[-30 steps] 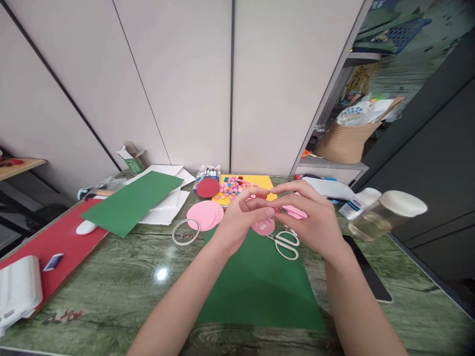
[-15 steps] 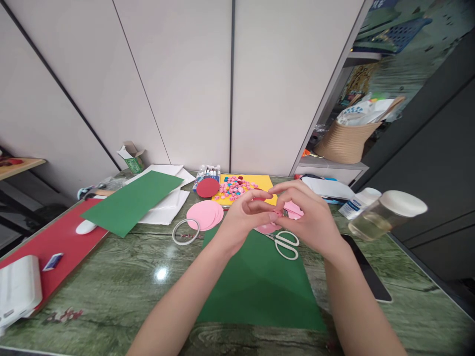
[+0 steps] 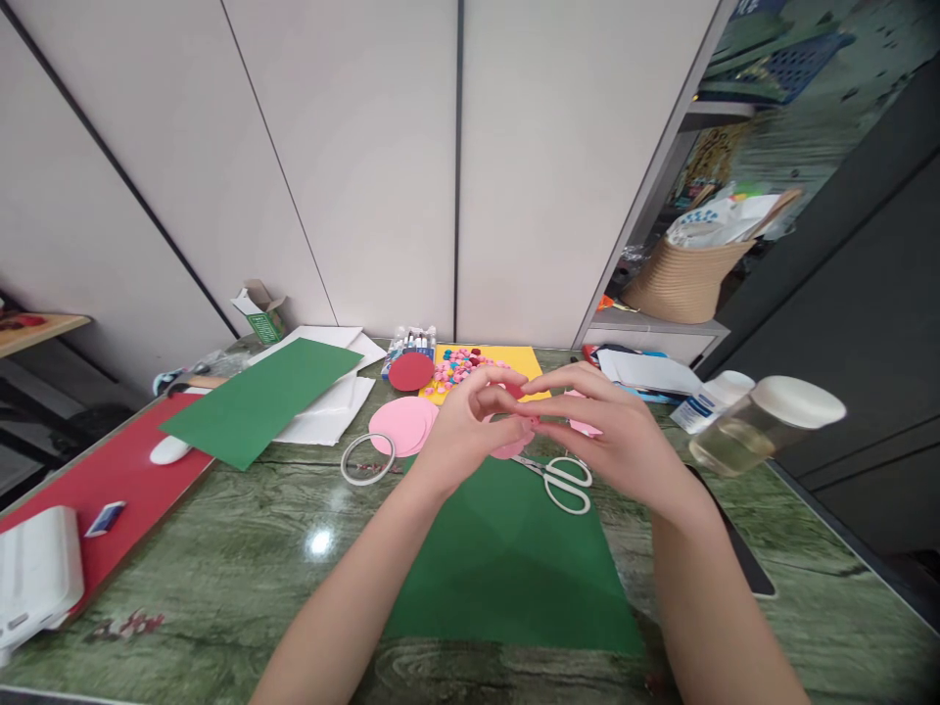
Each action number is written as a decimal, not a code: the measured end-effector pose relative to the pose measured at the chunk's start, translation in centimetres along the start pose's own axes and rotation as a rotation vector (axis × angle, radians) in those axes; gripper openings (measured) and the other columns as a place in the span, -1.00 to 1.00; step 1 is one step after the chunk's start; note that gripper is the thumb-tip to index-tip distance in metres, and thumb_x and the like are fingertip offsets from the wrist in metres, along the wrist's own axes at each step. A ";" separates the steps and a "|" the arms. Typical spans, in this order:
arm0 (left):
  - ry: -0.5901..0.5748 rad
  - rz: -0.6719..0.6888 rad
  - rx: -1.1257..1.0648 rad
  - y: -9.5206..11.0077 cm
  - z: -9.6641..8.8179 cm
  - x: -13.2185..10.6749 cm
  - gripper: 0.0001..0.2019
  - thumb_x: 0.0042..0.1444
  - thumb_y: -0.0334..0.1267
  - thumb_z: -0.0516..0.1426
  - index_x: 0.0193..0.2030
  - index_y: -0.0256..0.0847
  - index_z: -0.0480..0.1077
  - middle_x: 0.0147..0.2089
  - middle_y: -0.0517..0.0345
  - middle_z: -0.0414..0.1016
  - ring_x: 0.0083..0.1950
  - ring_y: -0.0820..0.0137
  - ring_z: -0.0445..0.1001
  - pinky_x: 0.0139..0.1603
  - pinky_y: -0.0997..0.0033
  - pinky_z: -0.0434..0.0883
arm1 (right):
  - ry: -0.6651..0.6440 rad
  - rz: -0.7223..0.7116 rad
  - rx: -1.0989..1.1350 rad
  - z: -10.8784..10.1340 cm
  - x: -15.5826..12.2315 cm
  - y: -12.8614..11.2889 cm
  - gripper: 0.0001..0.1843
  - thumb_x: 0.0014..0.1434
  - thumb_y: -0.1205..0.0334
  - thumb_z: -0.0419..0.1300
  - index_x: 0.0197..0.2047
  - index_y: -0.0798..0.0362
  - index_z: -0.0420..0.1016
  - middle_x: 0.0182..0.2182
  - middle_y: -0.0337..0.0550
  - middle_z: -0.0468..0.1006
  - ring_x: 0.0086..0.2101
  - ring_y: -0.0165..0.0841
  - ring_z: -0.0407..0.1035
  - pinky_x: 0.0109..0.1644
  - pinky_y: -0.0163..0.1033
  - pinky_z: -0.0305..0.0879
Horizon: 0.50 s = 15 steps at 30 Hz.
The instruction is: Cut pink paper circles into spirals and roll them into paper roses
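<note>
Above the far part of a green sheet (image 3: 514, 578), my left hand (image 3: 462, 426) and my right hand (image 3: 613, 436) meet fingertip to fingertip. Between them they pinch a small pinkish-red piece (image 3: 534, 421), mostly hidden by the fingers. Under the hands a pink paper disc (image 3: 506, 448) shows in part. White-handled scissors (image 3: 548, 470) lie on the green sheet's right edge, just below my right hand. Left of my left hand are overlapping pink paper circles (image 3: 397, 426). Behind the hands, small coloured pieces (image 3: 461, 366) are heaped on a yellow sheet (image 3: 520, 358).
A white ring (image 3: 344, 464) touches the pink circles. Farther left lie another green sheet (image 3: 268, 397), white papers (image 3: 330, 421) and a red sheet (image 3: 147, 490). To the right stand a lidded jar (image 3: 741, 436) and a white bottle (image 3: 727, 392); a dark tablet (image 3: 745, 558) is partly behind my right arm.
Both hands have shifted slightly left. The fingers of my right hand have straightened and reach farther over toward my left hand, while the small piece stays between the fingertips.
</note>
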<state>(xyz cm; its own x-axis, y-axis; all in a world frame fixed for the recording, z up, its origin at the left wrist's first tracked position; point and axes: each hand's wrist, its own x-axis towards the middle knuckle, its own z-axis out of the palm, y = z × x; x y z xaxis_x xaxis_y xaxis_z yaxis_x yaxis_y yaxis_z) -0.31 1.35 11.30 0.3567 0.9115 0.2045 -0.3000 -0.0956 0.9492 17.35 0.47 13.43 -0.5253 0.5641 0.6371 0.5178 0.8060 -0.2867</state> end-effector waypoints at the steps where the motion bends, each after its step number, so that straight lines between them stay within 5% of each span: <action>1: -0.001 0.008 0.020 0.0 0.0 0.0 -0.67 -0.10 -0.42 0.21 -0.15 -0.14 0.31 -0.42 0.22 0.47 -0.30 0.43 0.45 -0.27 0.43 0.35 | -0.003 -0.005 -0.008 0.1 0.0 0.0 -0.74 0.16 0.35 0.13 -0.11 -0.15 0.46 -0.10 -0.18 0.48 -0.10 -0.29 0.34 -0.10 -0.11 0.31; 15: -0.008 -0.045 -0.053 -0.1 0.8 0.0 -0.68 -0.09 -0.31 0.24 -0.15 -0.15 0.33 -0.34 0.16 0.51 -0.28 0.43 0.46 -0.30 0.44 0.34 | 0.088 0.057 -0.086 0.3 0.1 -0.1 -0.97 0.12 0.28 0.18 -0.31 -0.04 0.41 -0.19 -0.18 0.48 -0.19 -0.29 0.34 -0.12 -0.13 0.23</action>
<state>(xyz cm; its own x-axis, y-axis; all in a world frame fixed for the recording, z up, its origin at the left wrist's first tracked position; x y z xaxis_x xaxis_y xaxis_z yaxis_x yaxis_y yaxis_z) 0.41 1.09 11.39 0.3784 0.9110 0.1638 -0.3295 -0.0328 0.9436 17.01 0.47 13.30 -0.4339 0.5878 0.6828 0.6030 0.7526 -0.2647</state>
